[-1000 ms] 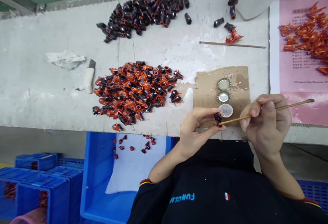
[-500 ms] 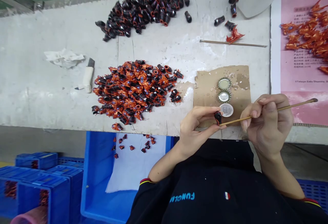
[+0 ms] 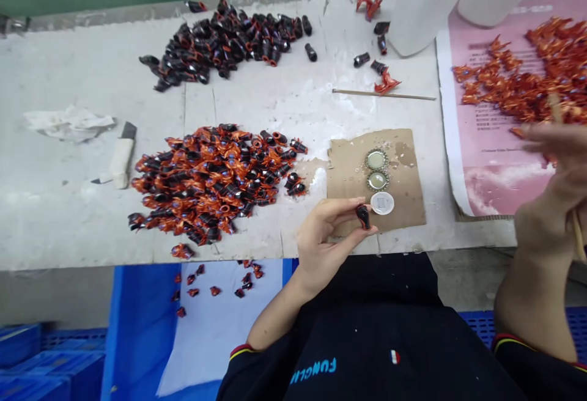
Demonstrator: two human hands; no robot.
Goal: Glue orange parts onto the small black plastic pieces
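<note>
My left hand (image 3: 321, 248) pinches a small black part with an orange edge (image 3: 364, 216) between thumb and fingertips, just above the table's front edge. Beside that part lie a white round cap (image 3: 382, 203) and two crimped metal bottle caps (image 3: 377, 159) on a piece of brown cardboard (image 3: 342, 184). At the right, my right hand (image 3: 550, 199) is over the pink printed sheet (image 3: 477, 187), close to a heap of orange dragon-like parts (image 3: 518, 77). A thin wooden stick (image 3: 576, 234) is held in this hand, whose fingers are partly blurred.
Black parts (image 3: 229, 43) lie heaped at the back, joined orange-and-black pieces (image 3: 206, 175) nearer. Also present are another stick (image 3: 385, 95), white bottles (image 3: 422, 10), a taped blade (image 3: 123, 156) and crumpled tissue (image 3: 68, 123). A blue crate (image 3: 132, 327) stands below the table edge.
My right hand has moved away from the black part to the right, toward the orange heap, taking the stick along. My left hand keeps its pinch. The camera view has shifted.
</note>
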